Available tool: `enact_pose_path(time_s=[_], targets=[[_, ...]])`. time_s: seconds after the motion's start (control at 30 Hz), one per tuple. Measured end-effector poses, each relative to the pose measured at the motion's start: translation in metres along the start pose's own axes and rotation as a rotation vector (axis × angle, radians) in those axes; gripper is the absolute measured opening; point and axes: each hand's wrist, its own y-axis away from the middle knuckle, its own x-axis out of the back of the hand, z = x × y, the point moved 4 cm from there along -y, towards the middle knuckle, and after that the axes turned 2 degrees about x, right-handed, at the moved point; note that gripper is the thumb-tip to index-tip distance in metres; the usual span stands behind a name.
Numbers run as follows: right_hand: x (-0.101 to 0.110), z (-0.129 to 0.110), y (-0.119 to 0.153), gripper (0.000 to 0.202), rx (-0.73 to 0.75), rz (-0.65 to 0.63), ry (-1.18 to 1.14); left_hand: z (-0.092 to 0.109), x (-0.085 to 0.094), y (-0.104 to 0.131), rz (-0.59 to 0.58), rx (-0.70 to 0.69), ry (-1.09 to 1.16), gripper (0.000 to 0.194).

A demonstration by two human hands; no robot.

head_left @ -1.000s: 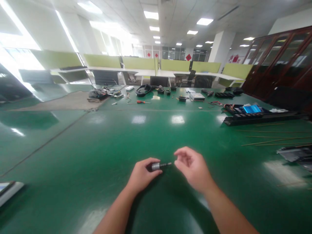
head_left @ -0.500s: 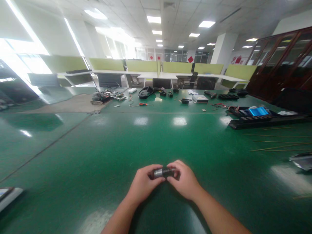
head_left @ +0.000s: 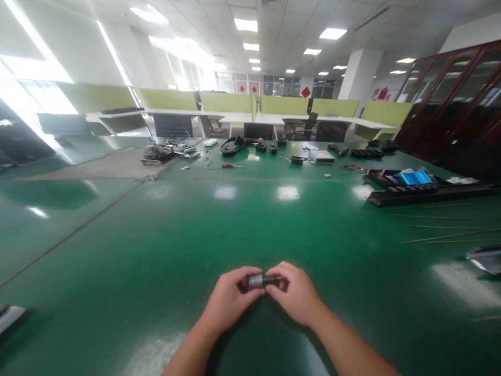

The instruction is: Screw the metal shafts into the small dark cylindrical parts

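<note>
Between my two hands lies a short black-and-silver cylinder (head_left: 257,281), held roughly level just over the green table; its exact kind is too small to make out. My left hand (head_left: 230,295) is closed around the silver end, thumb below and fingers above. Gripping the darker, thinner end from the other side, my right hand (head_left: 295,292) has its thumb and forefinger pinched on it. The fingertips of both hands nearly meet at the middle. Fingers cover both ends of the cylinder.
The green tabletop (head_left: 188,224) spreads around my hands. Across its far side lie a red screwdriver (head_left: 228,165), a black headset (head_left: 233,147), a grey box (head_left: 321,156) and loose electronic parts (head_left: 158,152). A black tray (head_left: 410,193) and thin sticks (head_left: 450,227) sit at the right.
My right hand's fingertips have moved slightly left along the cylinder, closer to my left hand, and less of the dark end shows. The view has shifted a little.
</note>
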Motion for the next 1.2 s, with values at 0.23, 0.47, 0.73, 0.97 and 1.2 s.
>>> enact_pose_path(time_s=[0.23,0.47,0.73,0.97,1.2], targets=[[0.0023,-0.0015,-0.0009,0.009,0.028,0.008,-0.012,0.0047,0.0011,-0.0004,-0.009,-0.006,0.013,0.026],[0.0015,-0.0004,-0.0015,0.006,0.029,0.027,-0.049,0.0018,0.0000,0.0009,-0.010,-0.008,0.017,0.028],[0.0030,0.0000,-0.0013,0.006,0.033,0.014,-0.049,0.0020,-0.0014,0.0015,-0.021,-0.020,0.017,0.028],[0.0019,-0.0003,-0.0016,0.005,0.015,0.014,-0.054,-0.0009,-0.0028,0.0021,-0.018,-0.018,0.015,0.028],[0.0016,0.0013,-0.0004,0.004,0.018,0.030,-0.063,0.0024,-0.0007,0.0033,-0.009,-0.019,0.013,0.029]])
